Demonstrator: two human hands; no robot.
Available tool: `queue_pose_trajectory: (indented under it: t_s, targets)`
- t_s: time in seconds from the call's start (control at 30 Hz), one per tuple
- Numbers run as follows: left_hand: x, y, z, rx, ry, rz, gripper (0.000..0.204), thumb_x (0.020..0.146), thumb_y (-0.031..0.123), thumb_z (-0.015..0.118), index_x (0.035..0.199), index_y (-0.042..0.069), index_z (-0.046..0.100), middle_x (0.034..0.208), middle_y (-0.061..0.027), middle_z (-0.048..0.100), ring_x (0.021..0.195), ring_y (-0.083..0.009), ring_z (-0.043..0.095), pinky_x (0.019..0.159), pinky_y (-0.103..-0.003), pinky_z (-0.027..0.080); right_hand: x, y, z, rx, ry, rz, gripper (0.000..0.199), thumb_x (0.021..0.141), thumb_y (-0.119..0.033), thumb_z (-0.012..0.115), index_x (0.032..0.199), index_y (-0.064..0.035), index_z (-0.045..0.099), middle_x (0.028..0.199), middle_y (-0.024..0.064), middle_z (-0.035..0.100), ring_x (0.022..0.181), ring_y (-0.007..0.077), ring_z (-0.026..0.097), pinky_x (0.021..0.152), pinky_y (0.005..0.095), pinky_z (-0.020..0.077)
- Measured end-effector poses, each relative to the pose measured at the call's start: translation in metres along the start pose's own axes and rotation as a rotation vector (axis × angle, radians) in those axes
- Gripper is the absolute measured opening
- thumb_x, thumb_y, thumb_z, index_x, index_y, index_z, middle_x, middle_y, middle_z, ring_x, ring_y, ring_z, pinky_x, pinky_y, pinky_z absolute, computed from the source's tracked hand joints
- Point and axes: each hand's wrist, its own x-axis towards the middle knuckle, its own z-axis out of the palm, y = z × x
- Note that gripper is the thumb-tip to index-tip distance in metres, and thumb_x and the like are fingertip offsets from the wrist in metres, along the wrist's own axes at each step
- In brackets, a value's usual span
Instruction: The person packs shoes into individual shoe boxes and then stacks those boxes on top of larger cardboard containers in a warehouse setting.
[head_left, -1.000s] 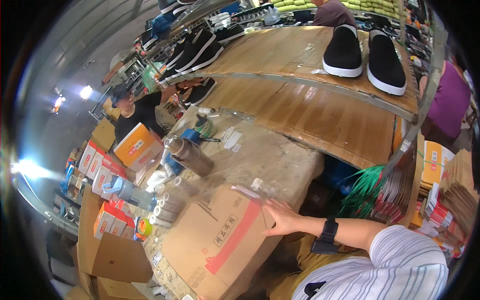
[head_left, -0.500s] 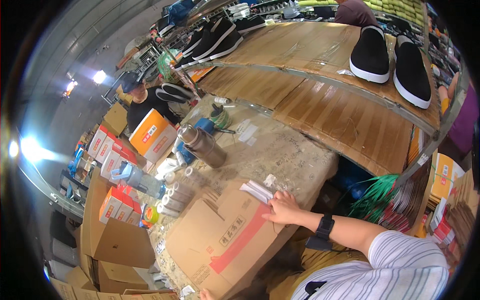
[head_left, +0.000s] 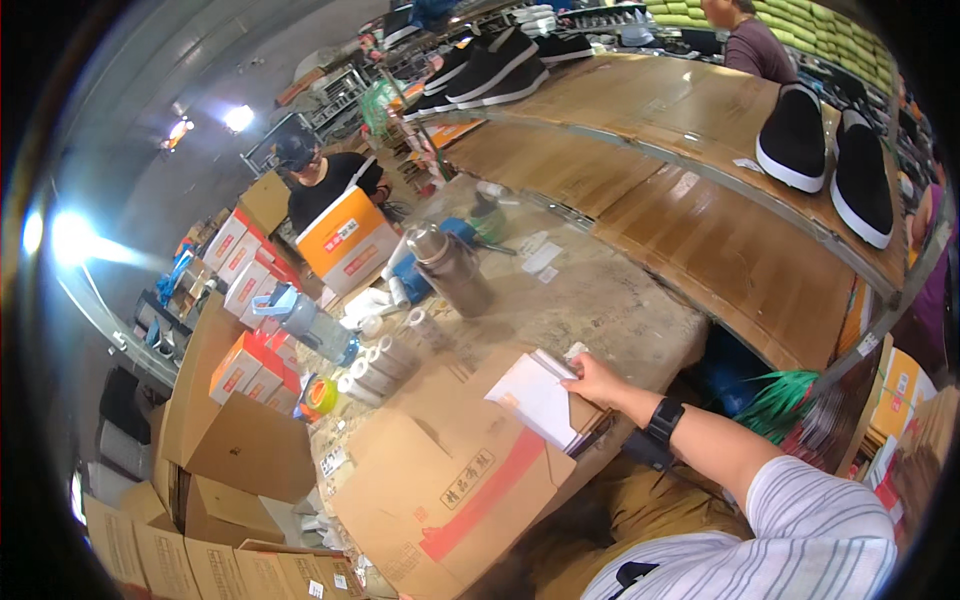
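Note:
My right hand (head_left: pixel 592 383) closes its thumb and fingers on the edge of a flat stack of white sheets (head_left: pixel 530 393) with a brown side. This stack rests over the right end of a flattened brown carton (head_left: pixel 410 475), which has a red stripe and dark print. The carton lies on the worn table (head_left: pixel 570 300), its near side reaching past the table edge. My left hand is out of view below the carton's near left corner.
Paper rolls (head_left: pixel 378 365), tape (head_left: pixel 320 395), a plastic jug (head_left: pixel 310 325) and a metal flask (head_left: pixel 448 270) stand beyond the carton. Open cartons (head_left: pixel 245 470) are at left. A shelf (head_left: pixel 690 215) bears black shoes (head_left: pixel 795 140). A co-worker (head_left: pixel 335 185) is across the table.
My right hand has drawn the white stack up and turned it, so its broad white face shows. My left fingertips have left the lower edge of the view. The whole view has shifted slightly.

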Motion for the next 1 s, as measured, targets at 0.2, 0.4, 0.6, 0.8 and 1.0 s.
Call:
queue_pose_trajectory:
  t_s: [0.2, 0.4, 0.6, 0.8, 1.0]
  targets:
    - [-0.022, 0.009, -0.024, -0.033, 0.022, 0.050, 0.043, 0.092, 0.025, 0.051, 0.126, -0.001, 0.050, 0.122, -0.0180, 0.055, 0.112, -0.0334, 0.054, 0.094, -0.044, 0.048, -0.028, -0.048, -0.015, -0.005, -0.303, 0.142, 0.054, 0.074, -0.028, 0.081, 0.110, 0.0051, 0.058, 0.100, 0.0134, 0.064, 0.090, 0.0200, 0.062, 0.078, 0.0317, 0.0486]
    - [-0.040, 0.005, -0.040, -0.050, 0.040, 0.090, 0.044, 0.091, 0.027, 0.051, 0.126, 0.000, 0.051, 0.122, -0.0170, 0.056, 0.113, -0.0329, 0.054, 0.094, -0.044, 0.048, -0.099, -0.025, -0.015, 0.700, -0.373, 0.251, 0.067, 0.078, -0.006, 0.075, 0.133, 0.0005, 0.038, 0.121, 0.0118, 0.055, 0.109, 0.0207, 0.055, 0.095, 0.0356, 0.0451]
    - [-0.004, -0.023, -0.103, -0.092, 0.030, -0.048, 0.050, 0.091, 0.030, 0.051, 0.133, 0.002, 0.048, 0.129, -0.0129, 0.055, 0.117, -0.0287, 0.053, 0.098, -0.043, 0.045, -0.128, 0.024, -0.061, 0.758, -0.125, 0.209, 0.063, 0.077, 0.004, 0.069, 0.132, 0.0019, 0.039, 0.124, 0.0109, 0.055, 0.113, 0.0205, 0.054, 0.100, 0.0350, 0.0420]
    - [0.024, -0.037, -0.105, -0.137, 0.075, -0.017, 0.049, 0.097, 0.035, 0.049, 0.134, 0.002, 0.046, 0.126, -0.0126, 0.054, 0.115, -0.0292, 0.053, 0.101, -0.042, 0.043, -0.102, 0.049, -0.139, 0.725, -0.013, 0.196, 0.054, 0.080, -0.002, 0.069, 0.127, 0.0008, 0.043, 0.116, 0.0110, 0.059, 0.106, 0.0210, 0.057, 0.096, 0.0346, 0.0450]
    - [0.037, -0.018, -0.056, -0.136, 0.200, 0.024, 0.038, 0.099, 0.032, 0.049, 0.124, 0.004, 0.052, 0.118, -0.0106, 0.059, 0.103, -0.0251, 0.058, 0.089, -0.040, 0.049, -0.089, 0.035, -0.179, 0.618, -0.078, 0.184, 0.051, 0.080, -0.002, 0.067, 0.126, 0.0013, 0.044, 0.117, 0.0110, 0.058, 0.108, 0.0200, 0.056, 0.098, 0.0331, 0.0430]
